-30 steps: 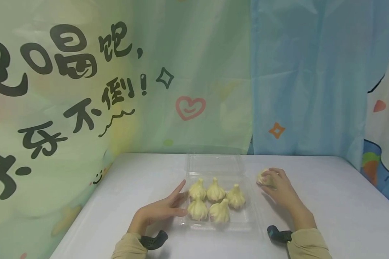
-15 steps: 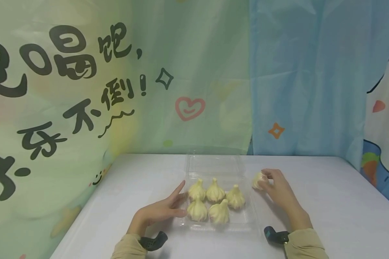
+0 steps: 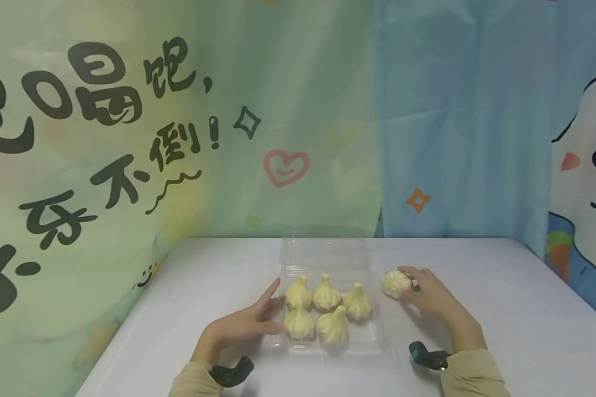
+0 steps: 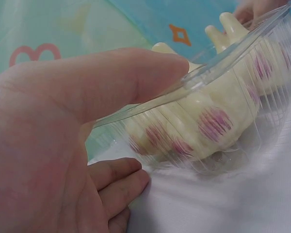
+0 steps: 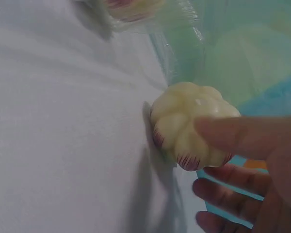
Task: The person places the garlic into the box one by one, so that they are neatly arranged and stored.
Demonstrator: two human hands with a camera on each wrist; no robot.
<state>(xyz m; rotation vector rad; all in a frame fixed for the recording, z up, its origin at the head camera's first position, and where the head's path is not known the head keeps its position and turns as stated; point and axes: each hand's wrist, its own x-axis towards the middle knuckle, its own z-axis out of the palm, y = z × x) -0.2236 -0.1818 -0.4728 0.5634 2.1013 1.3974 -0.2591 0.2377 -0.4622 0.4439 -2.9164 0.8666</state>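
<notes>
A clear plastic clamshell box [image 3: 372,346] stands open on the table, with several garlic bulbs [image 3: 326,292] inside, their stems upward. My left hand [image 3: 243,326] is at the box's left side. In the left wrist view the thumb [image 4: 150,73] lies along the rim, and the other fingers [image 4: 121,187] extend below it beside the wall. Right of the box, my right hand [image 3: 429,295] holds a single garlic bulb [image 3: 394,284] between thumb and fingers. Close up, this bulb [image 5: 189,104] has purple-streaked cloves; its stem is hidden. Whether it touches the table I cannot tell.
The box's transparent lid [image 3: 325,252] leans back behind the bulbs. A white table [image 3: 477,275] extends to both sides, and printed curtains [image 3: 298,121] hang along its far edge.
My right hand has brought its garlic bulb slightly left and nearer, and the bulb has turned to show its cloves. The left hand keeps its place at the box.
</notes>
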